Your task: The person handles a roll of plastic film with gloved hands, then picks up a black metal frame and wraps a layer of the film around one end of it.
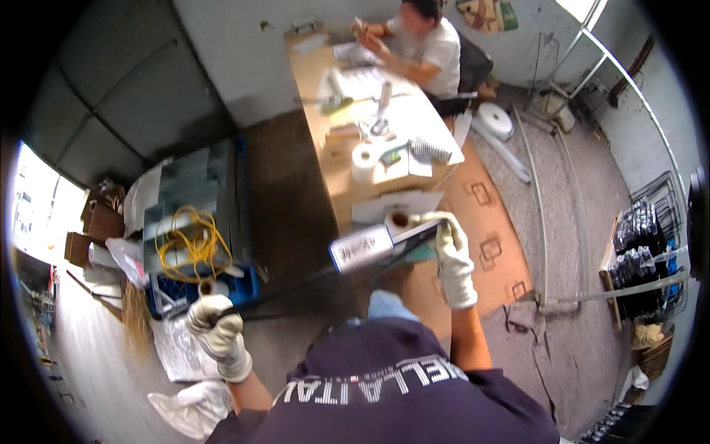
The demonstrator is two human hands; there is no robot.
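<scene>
White work gloves cover both of my hands. My left hand is closed around one end of a long, thin black bar, blurred in the middle. The bar slants up to the right, where my right hand is closed on its other end, over the near end of the table. A white card-like piece with a blue edge is just behind the bar. Beside my right fingertips stands a roll with a brown core. Close above my left hand is the end of another tube.
The long table holds tape rolls, papers and tools. A person in a white shirt sits at its far end. At left, yellow cord lies on grey metal boxes over a blue crate. Black-wrapped bundles stand at right.
</scene>
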